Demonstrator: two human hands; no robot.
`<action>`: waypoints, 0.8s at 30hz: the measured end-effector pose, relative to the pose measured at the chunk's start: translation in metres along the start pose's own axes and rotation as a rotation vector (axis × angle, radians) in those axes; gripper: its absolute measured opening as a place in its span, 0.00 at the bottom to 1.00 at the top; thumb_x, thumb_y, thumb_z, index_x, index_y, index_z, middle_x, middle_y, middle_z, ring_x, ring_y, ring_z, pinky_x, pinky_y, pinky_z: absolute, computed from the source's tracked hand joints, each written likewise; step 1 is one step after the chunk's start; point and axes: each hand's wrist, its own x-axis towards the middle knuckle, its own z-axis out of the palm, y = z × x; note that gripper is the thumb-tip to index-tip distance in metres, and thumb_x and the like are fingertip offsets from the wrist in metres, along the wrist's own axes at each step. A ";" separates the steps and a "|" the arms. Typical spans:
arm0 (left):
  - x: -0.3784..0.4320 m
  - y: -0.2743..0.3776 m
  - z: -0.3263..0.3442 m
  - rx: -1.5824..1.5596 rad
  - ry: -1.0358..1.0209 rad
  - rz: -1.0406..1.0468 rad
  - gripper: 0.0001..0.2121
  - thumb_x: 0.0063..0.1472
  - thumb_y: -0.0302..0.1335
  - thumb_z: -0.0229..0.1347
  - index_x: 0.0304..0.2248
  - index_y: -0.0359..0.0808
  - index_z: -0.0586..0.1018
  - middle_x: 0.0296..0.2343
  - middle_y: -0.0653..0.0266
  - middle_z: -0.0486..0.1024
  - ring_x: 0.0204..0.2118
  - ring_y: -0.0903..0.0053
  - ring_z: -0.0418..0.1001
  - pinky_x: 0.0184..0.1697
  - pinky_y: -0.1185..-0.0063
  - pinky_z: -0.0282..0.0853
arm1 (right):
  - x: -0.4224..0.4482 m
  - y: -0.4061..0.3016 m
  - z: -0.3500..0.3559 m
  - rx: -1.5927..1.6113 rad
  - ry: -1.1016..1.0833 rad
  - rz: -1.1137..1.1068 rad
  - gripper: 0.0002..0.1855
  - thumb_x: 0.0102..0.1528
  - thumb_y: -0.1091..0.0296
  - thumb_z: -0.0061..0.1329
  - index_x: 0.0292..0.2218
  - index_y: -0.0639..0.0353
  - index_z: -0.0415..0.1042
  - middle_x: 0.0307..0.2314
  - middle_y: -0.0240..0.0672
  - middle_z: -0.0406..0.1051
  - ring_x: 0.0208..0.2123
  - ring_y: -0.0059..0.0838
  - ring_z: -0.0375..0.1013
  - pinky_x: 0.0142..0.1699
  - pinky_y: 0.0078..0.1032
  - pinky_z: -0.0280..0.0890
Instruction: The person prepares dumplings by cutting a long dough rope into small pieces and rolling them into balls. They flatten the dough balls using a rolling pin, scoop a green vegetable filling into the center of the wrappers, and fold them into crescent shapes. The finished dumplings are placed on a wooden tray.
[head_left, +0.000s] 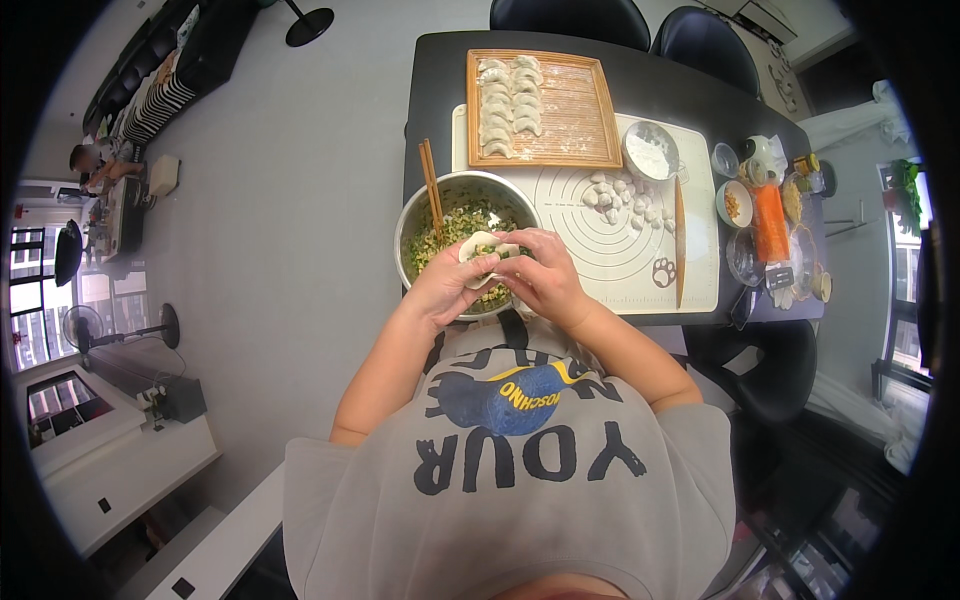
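Between both hands is a round dumpling wrapper with green and yellow filling in it, partly folded. My left hand cradles it from below, the thumb over its edge. The fingertips of my right hand pinch its right edge. Both hands are above the near side of a steel bowl of chopped filling. Wooden chopsticks lean in the bowl. Beyond it, folded dumplings lie in two columns on a bamboo tray. Small dough pieces lie on the marked mat.
A bowl of flour and a wooden rolling pin are on the mat's right side. Farther right stand several bowls, jars and an orange package. Black chairs border the dark table. Another person sits far left.
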 end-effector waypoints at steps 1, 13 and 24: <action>0.000 -0.001 -0.001 0.009 -0.016 0.004 0.17 0.62 0.28 0.51 0.50 0.36 0.69 0.43 0.65 0.71 0.45 0.80 0.69 0.49 0.76 0.67 | 0.001 -0.001 -0.001 0.004 -0.001 -0.001 0.09 0.45 0.69 0.57 0.30 0.53 0.72 0.43 0.34 0.68 0.44 0.40 0.67 0.48 0.34 0.60; -0.009 0.004 0.010 0.176 0.033 0.002 0.18 0.68 0.37 0.40 0.47 0.32 0.70 0.42 0.63 0.71 0.46 0.77 0.70 0.49 0.72 0.70 | 0.003 -0.009 -0.003 0.052 -0.017 0.119 0.08 0.47 0.69 0.55 0.31 0.56 0.71 0.41 0.38 0.67 0.44 0.42 0.66 0.48 0.36 0.60; -0.010 0.005 -0.001 0.354 -0.139 0.016 0.20 0.59 0.24 0.54 0.51 0.29 0.67 0.38 0.66 0.73 0.39 0.85 0.73 0.45 0.84 0.69 | 0.010 -0.014 -0.003 0.191 -0.069 0.364 0.09 0.48 0.68 0.54 0.33 0.59 0.72 0.43 0.42 0.66 0.46 0.44 0.63 0.51 0.36 0.59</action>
